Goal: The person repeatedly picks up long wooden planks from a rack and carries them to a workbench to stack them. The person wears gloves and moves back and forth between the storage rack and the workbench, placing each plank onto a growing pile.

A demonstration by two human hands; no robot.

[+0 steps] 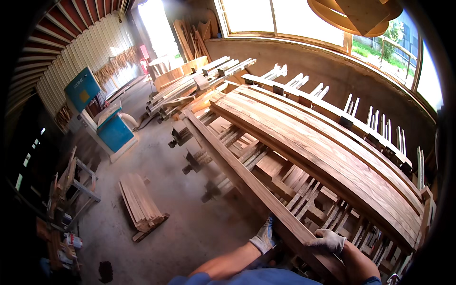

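Observation:
A long narrow wooden board (259,190) runs from the bottom right toward the upper left, along the near side of a clamping rack. My right hand (328,241), in a pale glove, is closed around the board's inner edge near its close end. My left hand (264,236), also gloved, is against the board's outer side; its fingers are partly hidden, and whether they grip cannot be made out. Beyond the board lies a wide panel of several wooden strips (327,152), resting across the clamp bars.
Bar clamps (304,199) with screw ends (192,164) jut from the rack's left side. A stack of strips (138,202) lies on the concrete floor. A blue machine (115,130) stands at the far left. Windows (304,19) line the back wall.

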